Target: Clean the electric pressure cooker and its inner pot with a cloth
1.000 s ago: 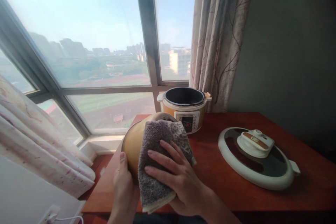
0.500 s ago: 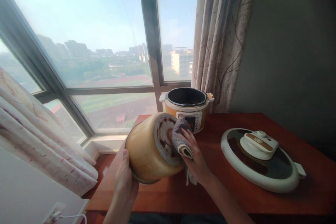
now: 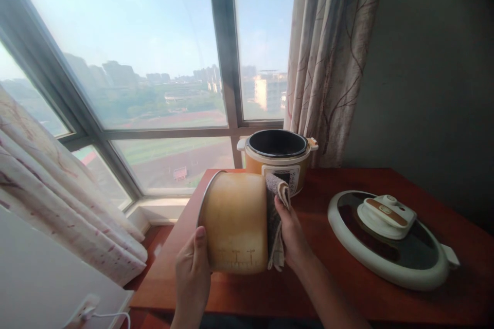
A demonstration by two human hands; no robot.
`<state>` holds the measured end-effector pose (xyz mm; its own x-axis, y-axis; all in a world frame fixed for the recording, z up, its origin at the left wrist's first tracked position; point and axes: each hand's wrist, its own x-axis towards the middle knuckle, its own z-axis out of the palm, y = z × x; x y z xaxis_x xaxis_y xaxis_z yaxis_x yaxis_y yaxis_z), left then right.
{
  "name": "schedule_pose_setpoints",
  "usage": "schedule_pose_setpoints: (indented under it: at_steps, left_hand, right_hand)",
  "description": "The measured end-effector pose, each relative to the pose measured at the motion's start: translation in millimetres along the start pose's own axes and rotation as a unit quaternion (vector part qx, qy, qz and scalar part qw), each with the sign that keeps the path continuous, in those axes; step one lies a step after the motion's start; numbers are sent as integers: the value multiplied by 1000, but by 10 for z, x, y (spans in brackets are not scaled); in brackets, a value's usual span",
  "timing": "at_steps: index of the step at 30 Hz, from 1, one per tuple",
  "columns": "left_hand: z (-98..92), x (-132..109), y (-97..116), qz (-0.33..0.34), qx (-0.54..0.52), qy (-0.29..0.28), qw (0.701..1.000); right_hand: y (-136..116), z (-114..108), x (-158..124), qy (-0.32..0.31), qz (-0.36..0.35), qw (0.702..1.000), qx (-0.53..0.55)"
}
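Observation:
A golden inner pot is held on its side above the table, its rim to the left and its base to the right. My left hand grips it by the rim, thumb on the outer wall. In my right hand is a folded grey cloth, pressed against the pot's base, which is turned out of sight. Behind the pot stands the cooker body, without a lid and with a dark inside; the pot and cloth cover part of its front panel.
The cooker's lid, with a white rim and handle, lies on the right of the red-brown table. Windows and a curtain rise behind. A white cord runs from a wall socket at the lower left.
The pot has been turned so its stained base no longer faces me and its side wall shows. My right hand with the cloth has shifted slightly right, staying at the base.

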<state>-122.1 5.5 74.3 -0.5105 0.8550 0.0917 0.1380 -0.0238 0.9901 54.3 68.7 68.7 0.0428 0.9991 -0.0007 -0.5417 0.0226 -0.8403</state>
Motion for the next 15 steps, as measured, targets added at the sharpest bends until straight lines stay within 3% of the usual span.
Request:
schedule_pose_setpoints:
  at_steps: [10, 12, 15]
  left_hand:
    - [124, -41, -6, 37, 23, 40, 998]
    - [123, -52, 5, 33, 20, 40, 998]
    - [123, -41, 7, 25, 3, 36, 999]
  right_hand:
    - [302, -203, -592, 62, 6, 994, -95]
    - [285, -279, -677, 68, 12, 990, -124]
    - [143, -432, -707, 24, -46, 981, -185]
